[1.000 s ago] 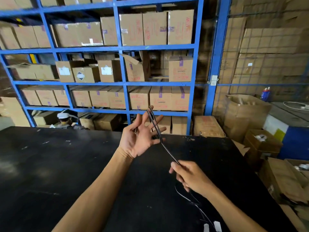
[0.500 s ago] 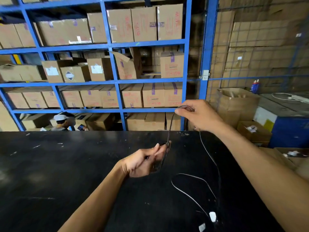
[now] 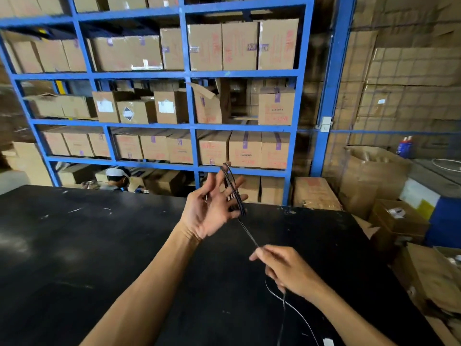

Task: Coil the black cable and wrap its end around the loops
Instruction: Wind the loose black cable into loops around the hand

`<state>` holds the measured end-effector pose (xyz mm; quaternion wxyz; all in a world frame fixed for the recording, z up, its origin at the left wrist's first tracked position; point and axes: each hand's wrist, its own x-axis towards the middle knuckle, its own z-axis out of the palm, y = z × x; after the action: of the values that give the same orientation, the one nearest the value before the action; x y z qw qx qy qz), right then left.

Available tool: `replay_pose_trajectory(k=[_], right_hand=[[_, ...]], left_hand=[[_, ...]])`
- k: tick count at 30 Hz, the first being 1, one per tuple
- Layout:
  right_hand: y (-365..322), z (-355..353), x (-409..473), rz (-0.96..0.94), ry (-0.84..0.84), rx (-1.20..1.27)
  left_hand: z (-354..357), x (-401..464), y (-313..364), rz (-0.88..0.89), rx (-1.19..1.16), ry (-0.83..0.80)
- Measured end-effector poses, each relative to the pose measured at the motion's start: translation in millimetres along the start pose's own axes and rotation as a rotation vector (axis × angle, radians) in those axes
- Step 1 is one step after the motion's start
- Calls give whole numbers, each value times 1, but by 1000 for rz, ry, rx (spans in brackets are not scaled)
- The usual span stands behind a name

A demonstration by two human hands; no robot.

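A thin black cable (image 3: 247, 232) runs taut from my left hand down to my right. My left hand (image 3: 212, 211) is raised above the black table, palm up and fingers spread, with several narrow loops (image 3: 233, 188) of the cable hung around its fingers. My right hand (image 3: 284, 269) is lower and to the right, fingers pinched on the cable. Below that hand the loose tail (image 3: 284, 308) curves down over the table toward a small white piece (image 3: 328, 342) at the bottom edge.
The black table (image 3: 99, 258) fills the lower view. Behind it stands a blue shelf rack (image 3: 192, 126) full of cardboard boxes, and a person in a white cap (image 3: 116, 178) crouches below it. Open cartons (image 3: 396, 221) are piled at the table's right edge.
My right hand came down from high beside the rack to below my left hand, pulling the cable straight. My left hand rose and spread its fingers, with loops around them.
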<state>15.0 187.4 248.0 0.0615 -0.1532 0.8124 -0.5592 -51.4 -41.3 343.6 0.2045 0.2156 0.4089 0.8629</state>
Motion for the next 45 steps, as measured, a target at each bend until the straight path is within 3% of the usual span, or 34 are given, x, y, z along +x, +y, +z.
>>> replay_pose_trajectory(k=[3, 9, 13, 18, 22, 25, 30, 35, 39, 45], right_hand=[[-22, -14, -17, -52, 26, -99], [-96, -77, -5, -103, 204, -76], [-133, -102, 22, -152, 289, -118], [-127, -103, 56, -159, 415, -221], [-83, -83, 65, -30, 331, -188], [-41, -53, 54, 25, 198, -22], [-3, -11, 14, 7, 26, 5], [-15, -22, -26, -13, 3, -38], [-58, -56, -32, -38, 68, -78], [-115, -102, 5, -145, 268, -96]], left_hand=[[-26, -1, 1, -10, 13, 119], [-48, -9, -33, -262, 222, 197], [-24, -14, -52, -426, 324, 83], [10, -20, -57, -502, 174, -203], [27, -21, -42, -395, 137, -355], [29, -15, -24, -265, 24, -399], [7, -4, -6, -64, -17, -221], [-26, -4, -4, -6, -49, 86], [-36, -7, -23, -128, 61, 239], [-12, -12, -58, -456, 221, 60]])
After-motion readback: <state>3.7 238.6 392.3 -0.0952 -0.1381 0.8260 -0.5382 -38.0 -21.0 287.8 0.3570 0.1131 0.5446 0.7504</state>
